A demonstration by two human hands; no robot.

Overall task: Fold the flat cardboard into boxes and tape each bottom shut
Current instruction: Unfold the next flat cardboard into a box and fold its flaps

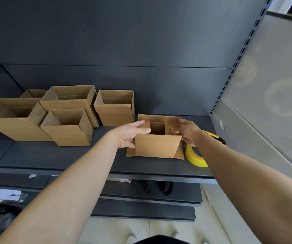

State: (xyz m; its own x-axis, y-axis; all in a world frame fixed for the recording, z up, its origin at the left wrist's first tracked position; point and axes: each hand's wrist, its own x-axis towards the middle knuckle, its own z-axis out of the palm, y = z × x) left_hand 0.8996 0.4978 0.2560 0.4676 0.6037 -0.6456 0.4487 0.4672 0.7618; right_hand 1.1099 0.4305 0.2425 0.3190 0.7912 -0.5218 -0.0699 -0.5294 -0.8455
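2 hands grip 1 box [157,146], mouth up, long axis left-right: left hand [130,133] curled round its left wall, right hand [187,132] its right. Tape roll [193,156] sits just right, by the near shelf [71,159] edge.

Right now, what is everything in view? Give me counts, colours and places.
open cardboard boxes: five, brown, clustered on the left of the shelf
box in hand: one, brown, on the shelf right of the cluster, top open, side flaps sticking out at its base
tape roll: one, yellow, on the shelf just right of that box, partly behind the right forearm
tool: one, yellow and black, behind the right wrist; type unclear
shelf: one, dark grey, with more shelves below
straps: black, on the shelf beneath; count unclear
left hand: grips the box's left side
right hand: grips the box's right side
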